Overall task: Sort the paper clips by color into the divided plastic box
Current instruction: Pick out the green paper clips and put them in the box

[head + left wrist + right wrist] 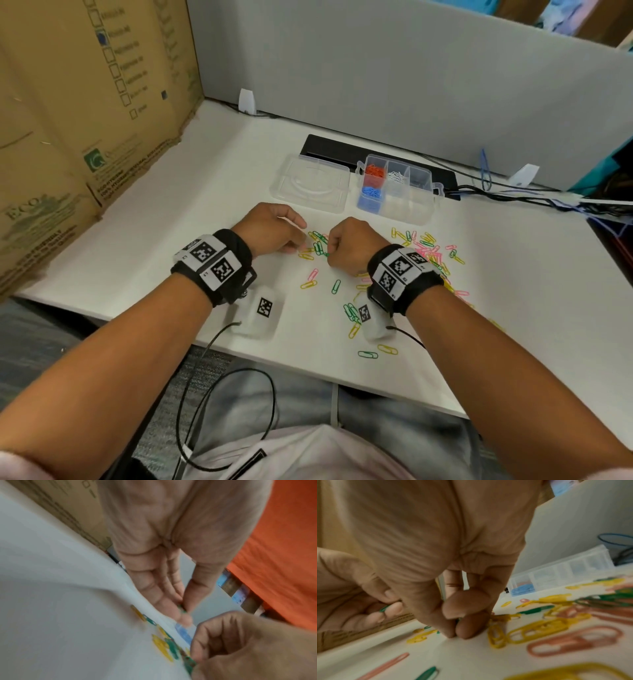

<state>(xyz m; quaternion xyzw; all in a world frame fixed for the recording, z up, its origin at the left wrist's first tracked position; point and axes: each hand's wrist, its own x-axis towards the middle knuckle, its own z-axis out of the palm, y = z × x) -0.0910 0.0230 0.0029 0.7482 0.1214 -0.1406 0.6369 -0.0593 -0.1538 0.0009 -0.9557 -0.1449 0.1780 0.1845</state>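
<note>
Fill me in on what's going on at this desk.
A person is sorting colored paper clips into a divided plastic box, which stands open at the back of the desk. Orange, white and blue clips already sit in separate compartments. Green, yellow and pink clips still lie loose on the white desk. The left hand pinches a green clip, and the right hand pinches another green clip right at the desk surface.

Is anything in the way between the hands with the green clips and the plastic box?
Nothing visible blocks the way. The left hand and right hand pinch green clips just in front of the plastic box. Only bare table lies between, and the lid sits open to the side.
</note>
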